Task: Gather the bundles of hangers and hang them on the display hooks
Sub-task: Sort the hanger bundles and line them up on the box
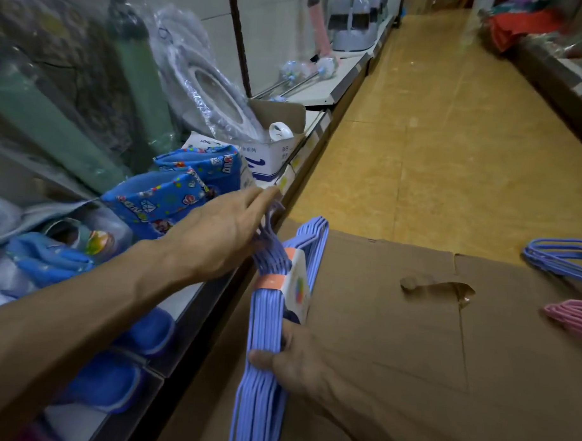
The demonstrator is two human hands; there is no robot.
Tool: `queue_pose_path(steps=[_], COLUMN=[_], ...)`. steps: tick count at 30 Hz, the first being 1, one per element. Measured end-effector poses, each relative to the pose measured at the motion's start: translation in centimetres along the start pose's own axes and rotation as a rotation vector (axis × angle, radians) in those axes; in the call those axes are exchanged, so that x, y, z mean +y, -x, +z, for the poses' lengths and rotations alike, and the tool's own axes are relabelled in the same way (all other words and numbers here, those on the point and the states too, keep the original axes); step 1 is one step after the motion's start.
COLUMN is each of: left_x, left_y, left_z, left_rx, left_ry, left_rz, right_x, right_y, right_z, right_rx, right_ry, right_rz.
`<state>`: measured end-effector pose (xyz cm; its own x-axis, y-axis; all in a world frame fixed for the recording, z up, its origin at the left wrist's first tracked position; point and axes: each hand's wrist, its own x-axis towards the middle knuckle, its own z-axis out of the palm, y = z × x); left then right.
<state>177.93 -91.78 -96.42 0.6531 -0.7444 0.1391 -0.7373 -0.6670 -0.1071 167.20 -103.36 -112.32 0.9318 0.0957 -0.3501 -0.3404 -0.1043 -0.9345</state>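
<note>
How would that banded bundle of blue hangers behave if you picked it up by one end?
The blue hanger bundle would probably stay fairly stiff, since a paper band binds it mid-length. Below the right hand the ends already spread, so they may fan. It is likely light: the right hand grips it alone while the left hand rests at its hooks.

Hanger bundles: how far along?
Nothing visibly hung; no display hooks in view. In hand: right hand grips the blue bundle, left hand at its hooks. Left: another blue bundle and a pink one lie on the cardboard.
</note>
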Motion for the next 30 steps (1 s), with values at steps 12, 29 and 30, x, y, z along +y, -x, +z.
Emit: queue_pose_path(steps=[12,29,30], left_x=[-2.8,-2.2,-1.9], left_y=[-0.1,0.0,-0.1], left_z=[1.7,1.7,1.8], left_rx=[-0.099,-0.075,-0.068], left_ry=[-0.315,-0.134,-0.132], left_rz=[0.073,0.019,0.018], right_x=[1.3,1.0,0.8], right_y=[-3.7,-2.7,-2.2], right_z=[4.0,1.9,1.4], right_rx=[0.014,-0.135,-0.152], right_ry=[-0.073,0.050,0.050], right_rz=[-0.070,0.009,0.016])
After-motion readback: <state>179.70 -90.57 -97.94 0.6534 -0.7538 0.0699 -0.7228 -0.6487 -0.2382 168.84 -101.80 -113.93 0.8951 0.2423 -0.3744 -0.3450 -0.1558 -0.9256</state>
